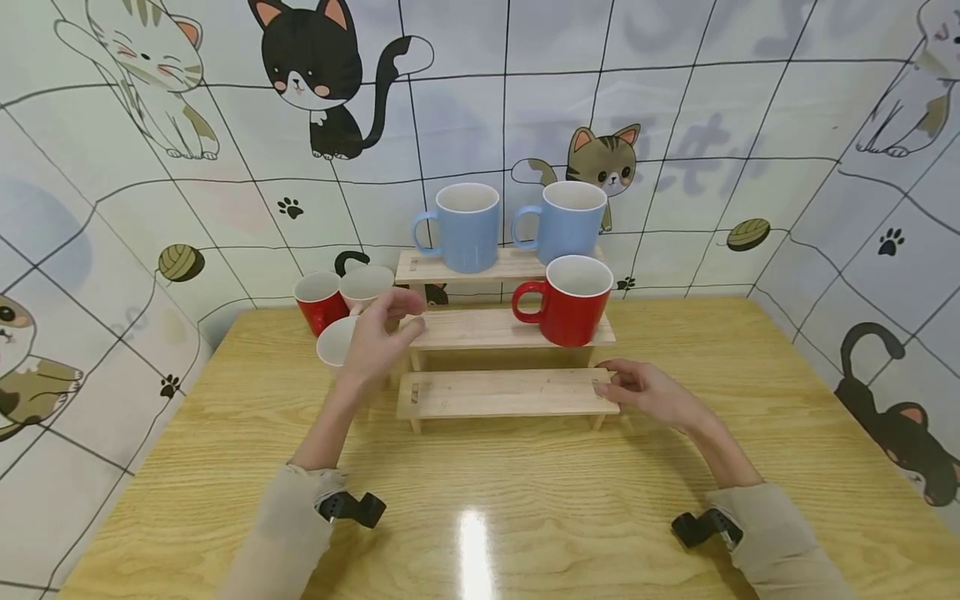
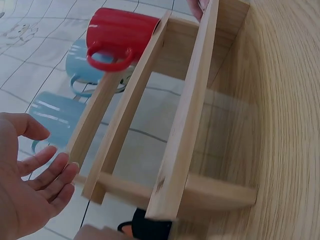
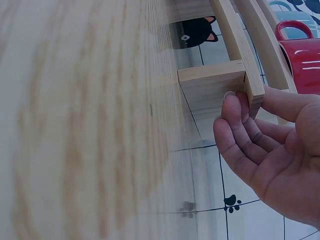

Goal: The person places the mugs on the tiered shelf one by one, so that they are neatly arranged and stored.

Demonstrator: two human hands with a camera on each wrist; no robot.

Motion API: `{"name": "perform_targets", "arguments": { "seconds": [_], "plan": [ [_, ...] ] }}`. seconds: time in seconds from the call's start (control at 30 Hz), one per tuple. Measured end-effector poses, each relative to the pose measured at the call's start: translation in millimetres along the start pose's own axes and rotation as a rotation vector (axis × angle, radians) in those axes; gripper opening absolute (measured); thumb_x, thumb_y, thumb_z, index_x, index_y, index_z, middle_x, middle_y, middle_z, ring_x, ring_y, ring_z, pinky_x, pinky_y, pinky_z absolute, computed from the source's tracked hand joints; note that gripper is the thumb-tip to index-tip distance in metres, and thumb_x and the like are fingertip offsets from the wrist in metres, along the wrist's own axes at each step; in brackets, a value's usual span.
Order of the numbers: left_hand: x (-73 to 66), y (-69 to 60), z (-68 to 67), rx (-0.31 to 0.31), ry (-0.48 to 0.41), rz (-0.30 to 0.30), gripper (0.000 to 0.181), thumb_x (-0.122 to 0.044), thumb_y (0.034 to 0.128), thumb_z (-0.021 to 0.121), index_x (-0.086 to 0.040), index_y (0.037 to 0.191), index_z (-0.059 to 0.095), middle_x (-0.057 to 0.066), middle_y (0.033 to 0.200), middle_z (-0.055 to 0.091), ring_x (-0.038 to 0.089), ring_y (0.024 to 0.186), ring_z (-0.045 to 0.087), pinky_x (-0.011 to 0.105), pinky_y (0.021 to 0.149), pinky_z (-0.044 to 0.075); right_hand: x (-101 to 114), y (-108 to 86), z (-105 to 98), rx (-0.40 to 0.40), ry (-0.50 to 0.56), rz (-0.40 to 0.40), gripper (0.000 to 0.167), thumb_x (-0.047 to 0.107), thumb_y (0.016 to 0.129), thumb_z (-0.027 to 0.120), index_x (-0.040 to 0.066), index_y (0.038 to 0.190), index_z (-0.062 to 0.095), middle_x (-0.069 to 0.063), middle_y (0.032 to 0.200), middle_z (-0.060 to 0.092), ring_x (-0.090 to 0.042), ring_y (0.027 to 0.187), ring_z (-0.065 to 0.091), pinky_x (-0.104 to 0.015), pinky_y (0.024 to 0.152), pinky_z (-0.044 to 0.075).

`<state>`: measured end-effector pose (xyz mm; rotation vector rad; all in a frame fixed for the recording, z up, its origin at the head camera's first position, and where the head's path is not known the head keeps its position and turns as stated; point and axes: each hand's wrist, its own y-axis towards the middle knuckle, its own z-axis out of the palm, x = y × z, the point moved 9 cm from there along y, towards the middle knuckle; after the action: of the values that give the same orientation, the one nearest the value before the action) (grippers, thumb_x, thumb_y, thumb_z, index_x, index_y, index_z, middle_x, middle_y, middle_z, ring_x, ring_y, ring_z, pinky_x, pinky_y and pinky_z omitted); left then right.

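A three-tier wooden step rack (image 1: 510, 393) stands on the table. My right hand (image 1: 651, 393) grips the right end of its lowest board, thumb over the top and fingers beneath, as the right wrist view shows. At the left, my left hand (image 1: 378, 337) hovers by the middle board with fingers loosely bent and nothing in them. Just behind and beside it are a white mug (image 1: 336, 340), a second white mug (image 1: 364, 285) and a red mug (image 1: 318, 300), partly covered by the hand. Another red mug (image 1: 573, 302) sits at the right of the middle board.
Two light-blue mugs, the left one (image 1: 468, 229) and the right one (image 1: 572, 223), stand on the top board. Behind the table (image 1: 525, 500) hangs a white backdrop (image 1: 465, 108) with cartoon cats and a black grid. Each sleeve carries a small black camera.
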<state>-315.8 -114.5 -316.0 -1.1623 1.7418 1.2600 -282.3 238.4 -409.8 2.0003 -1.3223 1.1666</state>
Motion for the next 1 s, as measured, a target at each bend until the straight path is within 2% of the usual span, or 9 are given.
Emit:
{"name": "perform_targets", "arguments": {
  "seconds": [0.13, 0.23, 0.4, 0.53, 0.8, 1.0],
  "plan": [
    [4.1, -3.7, -25.4, -0.059, 0.032, -0.007, 0.026, -0.003, 0.0924, 0.06, 0.003, 0.118, 0.059, 0.021, 0.116, 0.063, 0.023, 0.106, 0.059, 0.041, 0.104, 0.041, 0.0, 0.3, 0.9, 0.003, 0.008, 0.001, 0.053, 0.016, 0.099, 0.064, -0.015, 0.138, 0.043, -0.009, 0.087, 0.058, -0.017, 0.073, 0.054, -0.026, 0.062, 0.045],
    [5.7, -4.0, -48.5, -0.125, 0.032, 0.019, 0.024, 0.002, 0.0915, 0.058, 0.008, 0.115, 0.059, 0.022, 0.111, 0.064, 0.013, 0.1, 0.061, 0.03, 0.099, 0.044, 0.1, 0.3, 1.1, 0.002, 0.006, 0.004, 0.054, 0.016, 0.099, 0.064, -0.016, 0.138, 0.043, -0.009, 0.087, 0.058, -0.017, 0.073, 0.055, -0.026, 0.062, 0.045],
    [12.9, -7.6, -81.6, -0.2, -0.053, 0.023, 0.023, 0.008, 0.0924, 0.057, 0.014, 0.115, 0.055, 0.009, 0.104, 0.062, 0.006, 0.096, 0.06, 0.018, 0.091, 0.046, -0.2, 0.1, 0.9, -0.001, 0.007, 0.007, 0.055, 0.016, 0.1, 0.064, -0.016, 0.139, 0.042, -0.009, 0.087, 0.058, -0.016, 0.073, 0.055, -0.026, 0.063, 0.045],
    [23.6, -13.7, -103.3, -0.248, -0.035, -0.02, 0.026, 0.002, 0.0945, 0.057, 0.013, 0.117, 0.053, -0.002, 0.101, 0.06, 0.009, 0.098, 0.06, 0.016, 0.089, 0.045, -0.4, 0.1, 0.3, -0.005, 0.001, 0.009, 0.054, 0.016, 0.099, 0.064, -0.015, 0.138, 0.043, -0.009, 0.088, 0.057, -0.017, 0.074, 0.054, -0.026, 0.062, 0.045],
    [58.7, -26.6, -134.2, -0.316, 0.064, -0.15, 0.029, -0.006, 0.0969, 0.056, 0.009, 0.122, 0.054, -0.007, 0.102, 0.059, 0.003, 0.096, 0.058, 0.015, 0.084, 0.044, -0.1, -0.1, -1.1, -0.014, -0.02, 0.014, 0.053, 0.017, 0.099, 0.064, -0.014, 0.137, 0.045, -0.01, 0.092, 0.058, -0.02, 0.079, 0.055, -0.026, 0.064, 0.045],
    [82.6, -31.4, -145.8, -0.347, 0.064, -0.213, 0.032, -0.007, 0.0966, 0.058, 0.008, 0.124, 0.054, -0.009, 0.101, 0.058, 0.002, 0.096, 0.056, 0.018, 0.088, 0.041, 0.8, -0.4, -1.1, -0.016, -0.021, 0.009, 0.052, 0.016, 0.099, 0.064, -0.015, 0.137, 0.046, -0.01, 0.09, 0.058, -0.018, 0.076, 0.054, -0.026, 0.062, 0.044]
  ]
}}
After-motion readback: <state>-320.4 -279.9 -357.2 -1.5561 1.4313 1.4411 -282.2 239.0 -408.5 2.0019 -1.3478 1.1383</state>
